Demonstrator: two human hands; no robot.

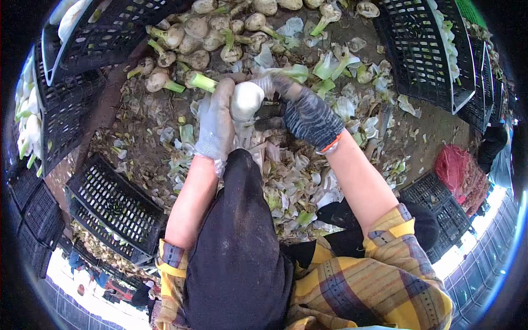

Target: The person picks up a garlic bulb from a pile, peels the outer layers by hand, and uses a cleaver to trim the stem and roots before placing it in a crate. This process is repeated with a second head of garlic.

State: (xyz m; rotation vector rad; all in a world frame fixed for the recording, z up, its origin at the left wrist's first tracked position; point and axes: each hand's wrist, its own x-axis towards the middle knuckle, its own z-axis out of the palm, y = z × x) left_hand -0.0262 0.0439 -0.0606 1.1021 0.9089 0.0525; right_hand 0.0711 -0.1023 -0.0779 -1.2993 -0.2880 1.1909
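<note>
My left hand [215,118], in a pale whitish glove, is closed around a white garlic bulb [247,101]. A cut green stem [202,82] sticks out to the left past its fingers and seems to belong to this bulb. My right hand [311,115], in a dark grey knitted glove with an orange cuff edge, is at the bulb's right side. Its fingertips, blurred by motion, pinch a strip of pale outer skin [267,86] at the bulb. Beyond both hands lies a heap of unpeeled garlic bulbs [196,27] with short green stems on the soil.
Peeled skins and leaves [294,176] litter the ground below my hands. Black crates with white bulbs stand at left [71,115] and right [418,49]. Another black crate [113,206] is at lower left. A red net sack [456,173] sits at right. My dark-clothed knee [239,220] is raised between my arms.
</note>
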